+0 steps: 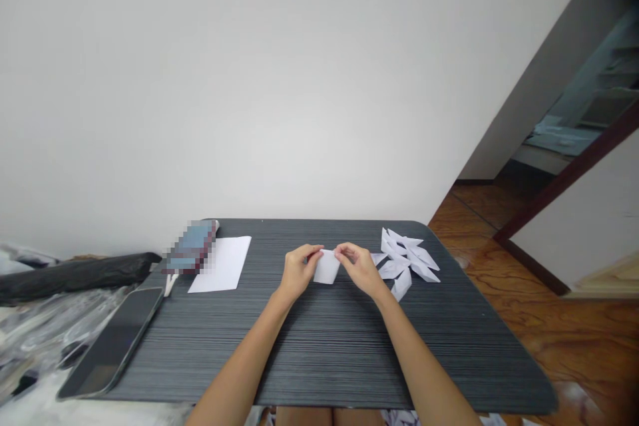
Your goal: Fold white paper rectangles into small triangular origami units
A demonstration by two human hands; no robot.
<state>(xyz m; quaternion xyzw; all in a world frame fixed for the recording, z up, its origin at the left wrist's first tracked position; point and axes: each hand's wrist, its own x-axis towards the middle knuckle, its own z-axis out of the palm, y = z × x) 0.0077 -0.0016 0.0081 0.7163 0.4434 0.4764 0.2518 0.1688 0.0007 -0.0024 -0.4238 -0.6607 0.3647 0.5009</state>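
Observation:
A small piece of white paper (pixel 326 269) is held up over the middle of the dark table. My left hand (pixel 299 269) pinches its upper left corner between thumb and fingers. At the upper right corner, my right hand (pixel 360 267) grips the same paper with its fingertips. Just right of my right hand lies a loose pile of folded white paper pieces (pixel 410 257), pointed in shape.
A flat stack of white paper (pixel 228 266) rests on the table (pixel 210 339) at the left, beside a blurred-out device (pixel 192 246). A dark phone-like slab (pixel 117 339) overlaps the left edge. Plastic-wrapped items and a black roll (pixel 80 276) lie further left.

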